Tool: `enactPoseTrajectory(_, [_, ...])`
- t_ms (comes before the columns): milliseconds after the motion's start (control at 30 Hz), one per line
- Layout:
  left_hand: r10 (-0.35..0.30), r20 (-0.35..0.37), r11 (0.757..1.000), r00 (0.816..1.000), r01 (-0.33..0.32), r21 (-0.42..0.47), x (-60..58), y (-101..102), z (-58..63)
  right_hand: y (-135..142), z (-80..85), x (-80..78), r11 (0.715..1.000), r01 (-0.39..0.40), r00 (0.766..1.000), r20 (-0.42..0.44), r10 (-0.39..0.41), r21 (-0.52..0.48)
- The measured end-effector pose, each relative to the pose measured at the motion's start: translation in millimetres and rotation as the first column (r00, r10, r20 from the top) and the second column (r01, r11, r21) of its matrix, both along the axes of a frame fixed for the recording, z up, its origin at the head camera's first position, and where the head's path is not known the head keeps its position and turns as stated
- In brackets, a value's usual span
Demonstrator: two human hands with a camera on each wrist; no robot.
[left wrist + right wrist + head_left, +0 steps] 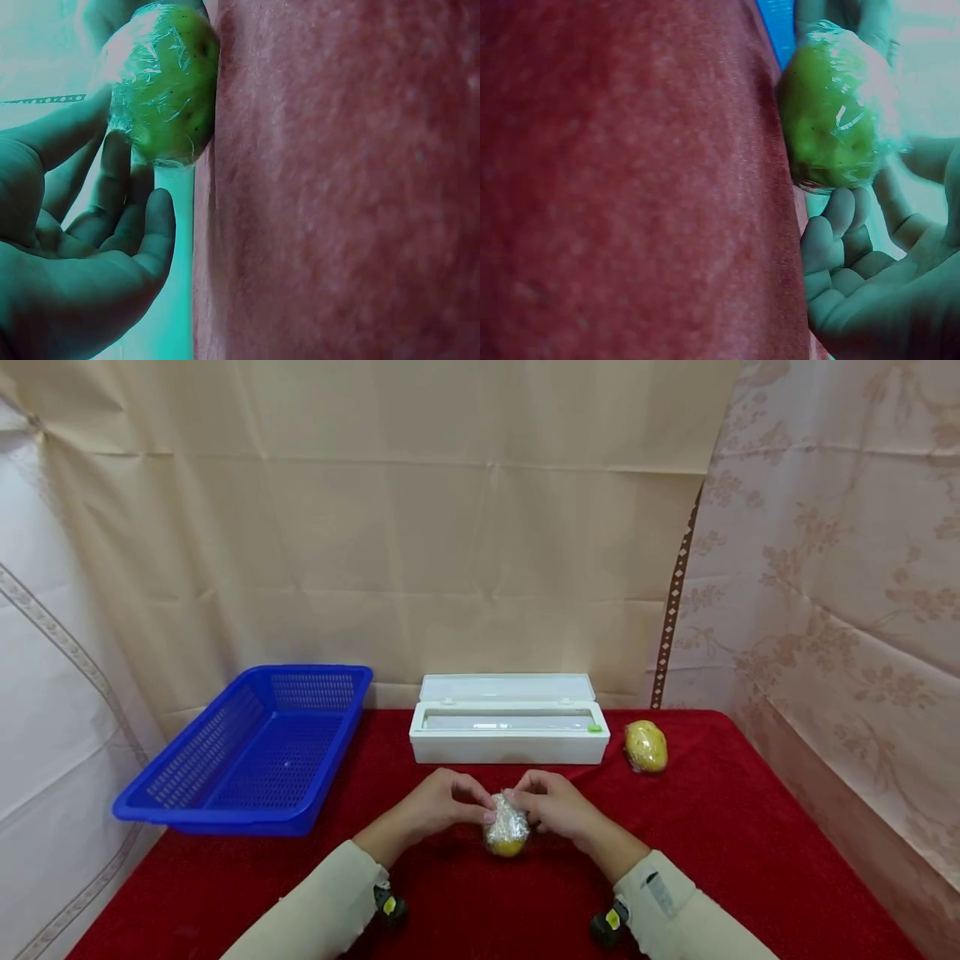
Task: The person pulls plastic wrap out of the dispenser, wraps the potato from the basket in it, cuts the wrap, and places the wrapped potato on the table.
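On the red cloth in front of me sits a yellow potato (508,847) under crinkled, shiny plastic wrap (506,820). From its left side my left hand (438,804) pinches the wrap at the top with thumb and forefinger. My right hand (561,811) does likewise from the opposite side, its fingertips close to the left ones. In the left wrist view, dark specks on the potato (177,90) show through the film, and the other left fingers curl loosely beside it. The right wrist view has the wrapped potato (829,124) resting against the cloth.
Behind the hands stands a white cling film box (510,750), lid raised, with a film roll inside and a green slider at its right end. A second wrapped potato (646,746) lies right of it. A blue plastic basket (303,818) is at the left.
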State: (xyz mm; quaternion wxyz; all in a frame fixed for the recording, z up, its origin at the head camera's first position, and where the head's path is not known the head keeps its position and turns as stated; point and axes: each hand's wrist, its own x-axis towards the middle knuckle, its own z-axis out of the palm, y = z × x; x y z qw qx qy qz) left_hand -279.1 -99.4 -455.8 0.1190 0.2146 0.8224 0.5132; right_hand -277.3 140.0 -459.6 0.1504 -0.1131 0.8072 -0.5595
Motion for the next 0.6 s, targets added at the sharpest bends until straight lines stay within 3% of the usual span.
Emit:
enactPoseTrajectory(167, [0.009, -0.086, 0.999, 0.996, -0.013, -0.044, 5.1, 3.1, 2.0, 0.5, 1.1, 3.4, 0.999, 0.029, 0.999, -0.038, -0.029, -0.019])
enactPoseTrajectory(267, [0.054, -0.153, 0.990, 0.987, -0.073, -0.118, 10.5, 6.3, 6.6, -1.9, 2.5, 6.3, 0.998, 0.061, 0.988, -0.144, -0.061, -0.001])
enactPoseTrajectory(333, [0.088, -0.165, 0.981, 0.982, -0.114, -0.160, 14.1, 8.1, 10.5, -3.8, 4.5, 9.1, 0.993, 0.103, 0.967, -0.239, -0.088, 0.053])
enactPoseTrajectory(400, [0.103, -0.085, 0.980, 0.991, -0.115, -0.161, 17.0, 9.7, 13.4, -5.4, 7.5, 12.8, 0.980, 0.150, 0.939, -0.330, -0.101, 0.128])
enactPoseTrajectory(467, [0.101, 0.039, 0.986, 0.994, -0.095, -0.135, 18.6, 10.4, 14.7, -7.0, 11.0, 18.1, 0.960, 0.184, 0.904, -0.420, -0.081, 0.212])
enactPoseTrajectory(600, [0.083, 0.267, 0.996, 0.960, -0.072, -0.053, 17.4, 11.0, 13.4, -11.3, 18.1, 32.5, 0.910, 0.198, 0.846, -0.532, 0.028, 0.364])
